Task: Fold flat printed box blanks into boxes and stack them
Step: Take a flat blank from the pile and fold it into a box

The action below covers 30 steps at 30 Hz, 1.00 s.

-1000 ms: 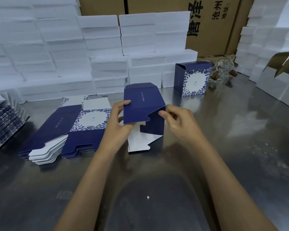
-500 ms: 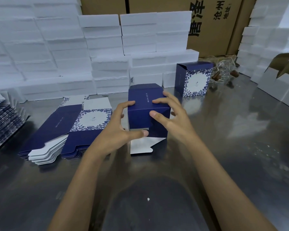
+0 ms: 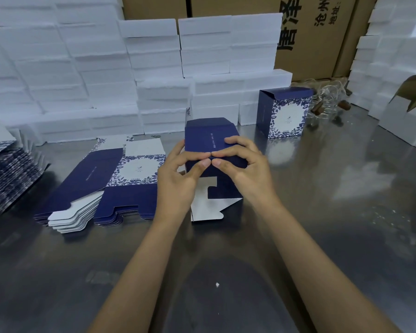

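Both hands (image 3: 178, 181) (image 3: 247, 169) grip navy box (image 3: 209, 138).

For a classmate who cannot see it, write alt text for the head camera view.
Both hands, left hand and right hand, grip a half-folded navy blue cardboard box on a shiny metal table. A stack of flat navy floral box blanks lies to its left; a finished navy floral box stands behind, to its right.

Half-folded navy box (image 3: 211, 140), flaps open
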### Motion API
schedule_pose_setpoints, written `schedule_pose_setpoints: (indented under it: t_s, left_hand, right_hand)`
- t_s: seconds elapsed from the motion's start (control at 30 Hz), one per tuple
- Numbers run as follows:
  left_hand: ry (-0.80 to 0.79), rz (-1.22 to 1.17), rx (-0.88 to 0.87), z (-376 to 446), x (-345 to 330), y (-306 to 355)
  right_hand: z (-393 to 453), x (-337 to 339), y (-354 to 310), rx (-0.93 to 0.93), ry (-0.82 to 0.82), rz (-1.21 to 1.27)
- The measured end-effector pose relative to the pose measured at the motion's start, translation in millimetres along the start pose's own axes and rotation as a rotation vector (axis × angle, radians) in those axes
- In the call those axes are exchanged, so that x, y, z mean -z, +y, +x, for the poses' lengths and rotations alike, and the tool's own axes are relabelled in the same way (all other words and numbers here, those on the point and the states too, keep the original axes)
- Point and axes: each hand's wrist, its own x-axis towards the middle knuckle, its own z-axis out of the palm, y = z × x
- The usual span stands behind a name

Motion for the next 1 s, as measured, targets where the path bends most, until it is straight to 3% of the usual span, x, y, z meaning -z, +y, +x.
schedule_pose_setpoints:
  t_s: [0.1,0.27,0.47,0.63,0.73,0.8,0.9,1.0]
  left_hand:
    - [-0.044,-0.009,0.038,2.3,5.8,0.2]
    - [0.038,-0.051,0.081,1.4,3.1,4.1]
    - [-0.028,-0.032,0.140,2.2,11.9,9.0]
    - [0.119,-0.039,0.164,3.5,11.9,11.2]
    - [0.237,-0.224,0.262,7.0,18.7,8.7]
    - [0.269,-0.321,0.347,6.7,19.6,5.9]
    - [0.224,-0.341,0.475,2.8,7.2,0.1]
    - [0.121,-0.302,0.620,-1.9,-10.1,-3.7]
  right_hand:
    - [1.1,8.6,0.3,-0.025,-0.061,0.006]
    - [2.2,11.6,-1.7,-0.033,-0.064,0.033]
    - [2.4,21.0,-3.3,-0.129,-0.095,0.050]
    - [2.8,26.1,-0.3,-0.246,-0.041,0.198]
    - [6.9,29.9,9.7,-0.420,0.114,0.225]
    - [7.2,27.1,12.5,-0.488,0.090,0.234]
    - [3.8,18.8,7.7,-0.402,-0.051,0.279]
    - [3.9,20.4,-4.8,-0.289,-0.067,0.283]
